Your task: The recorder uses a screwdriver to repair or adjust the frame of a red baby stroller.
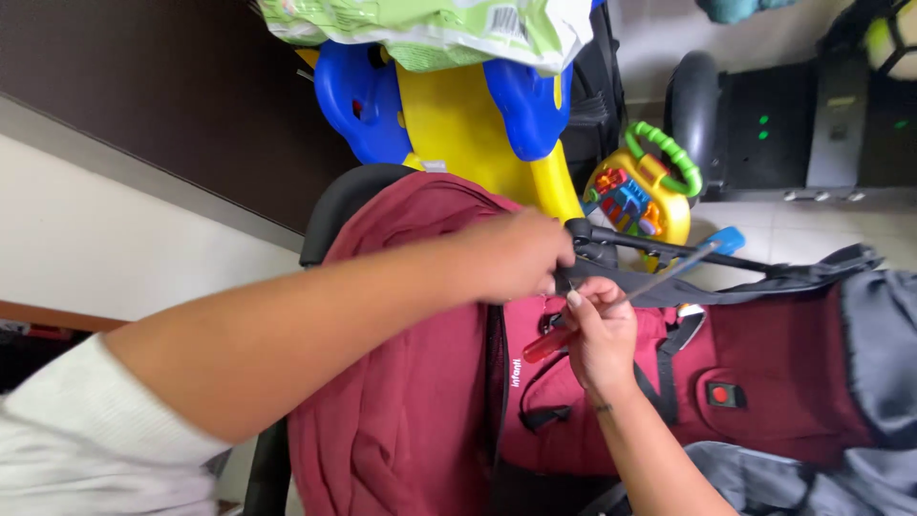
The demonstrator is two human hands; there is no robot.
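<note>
Left hand [516, 256] pinches the stroller's dark frame [669, 250]. Right hand [600, 336] grips a red-handled screwdriver [611, 311]: light and stiff, probably best held by its handle.

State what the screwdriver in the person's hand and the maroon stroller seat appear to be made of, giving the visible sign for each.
Screwdriver: the shaft looks like bare metal, thin, grey and shiny; the red handle looks like translucent plastic, though the right hand hides most of it. Maroon stroller seat: seemingly woven fabric, matte, with soft folds and stitched seams, probably padded.
</note>
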